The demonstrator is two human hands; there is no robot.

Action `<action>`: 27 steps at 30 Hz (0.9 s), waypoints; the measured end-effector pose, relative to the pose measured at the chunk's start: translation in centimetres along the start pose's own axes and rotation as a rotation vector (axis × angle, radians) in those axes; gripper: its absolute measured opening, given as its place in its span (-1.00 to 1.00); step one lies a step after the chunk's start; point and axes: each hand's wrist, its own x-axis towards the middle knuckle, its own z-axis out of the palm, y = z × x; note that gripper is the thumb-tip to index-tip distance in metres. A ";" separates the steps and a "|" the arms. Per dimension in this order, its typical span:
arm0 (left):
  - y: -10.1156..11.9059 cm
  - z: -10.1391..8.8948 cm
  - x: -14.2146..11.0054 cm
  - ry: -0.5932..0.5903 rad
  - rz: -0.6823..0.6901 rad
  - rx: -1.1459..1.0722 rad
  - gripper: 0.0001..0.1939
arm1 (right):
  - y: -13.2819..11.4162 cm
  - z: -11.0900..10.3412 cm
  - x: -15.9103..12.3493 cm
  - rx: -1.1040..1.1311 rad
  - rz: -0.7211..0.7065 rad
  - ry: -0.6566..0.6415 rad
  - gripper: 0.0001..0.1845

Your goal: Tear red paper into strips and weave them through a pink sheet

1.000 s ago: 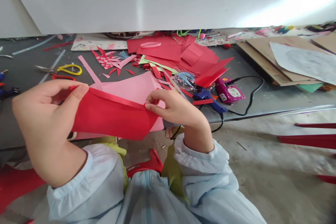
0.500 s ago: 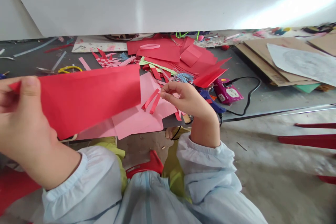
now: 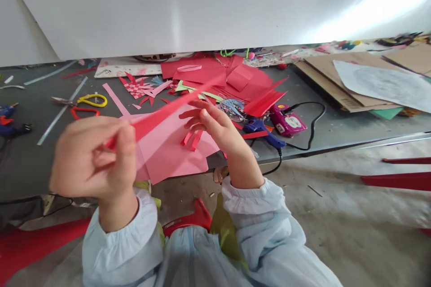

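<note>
My left hand (image 3: 96,159) is closed, pinching the near end of a red paper sheet (image 3: 168,107) that I see almost edge-on, slanting up to the right over the table. My right hand (image 3: 210,123) hovers just under the sheet's far part, fingers spread apart and holding nothing. Below both hands a pink paper sheet (image 3: 175,154) lies on the grey table (image 3: 30,152), with a few red paper strips (image 3: 191,139) on it.
A pile of red paper (image 3: 218,74) lies behind. A blue glue gun (image 3: 264,130) and a magenta device (image 3: 288,121) with a black cord lie right. Scissors with yellow and red handles (image 3: 84,103) lie left. Cardboard sheets (image 3: 340,76) far right.
The red sheet has swung from facing me to nearly edge-on. My right hand let go of it and red strips dropped onto the pink sheet. My left hand moved rightward.
</note>
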 end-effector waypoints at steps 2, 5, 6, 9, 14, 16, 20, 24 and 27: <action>0.6 0.3 -0.1 0.019 0.258 -0.080 -0.92 | -0.2 0.0 0.1 0.089 0.002 0.041 -0.27; 1.3 0.8 0.1 -0.225 0.372 -0.203 -0.77 | -0.7 -0.5 0.2 0.165 -0.002 0.115 -0.18; 1.4 0.9 0.3 -0.318 0.361 -0.233 -0.78 | -0.8 -0.8 0.2 0.173 -0.003 0.131 -0.16; 1.6 1.1 0.4 -0.580 0.270 -0.275 -0.86 | -1.1 -1.6 0.2 0.173 -0.005 0.161 -0.21; 1.5 1.7 -0.2 -0.922 0.115 -0.302 -0.86 | -0.7 -2.3 0.4 0.191 0.012 0.211 -0.32; 1.5 2.2 -0.6 -1.040 0.045 -0.288 -0.84 | -0.4 -2.4 0.6 0.199 0.043 0.213 -0.29; 1.4 3.1 -0.9 -1.264 -0.112 -0.287 -0.96 | -0.3 -2.3 0.9 0.202 0.076 0.221 -0.39; 0.7 3.1 -0.3 -1.059 -0.186 -0.365 -0.74 | -0.7 -1.7 0.7 0.195 0.092 0.142 -0.51; 0.0 2.9 -0.1 -0.737 -0.170 -0.305 -0.76 | -0.8 -1.1 0.5 0.127 0.095 0.023 -0.53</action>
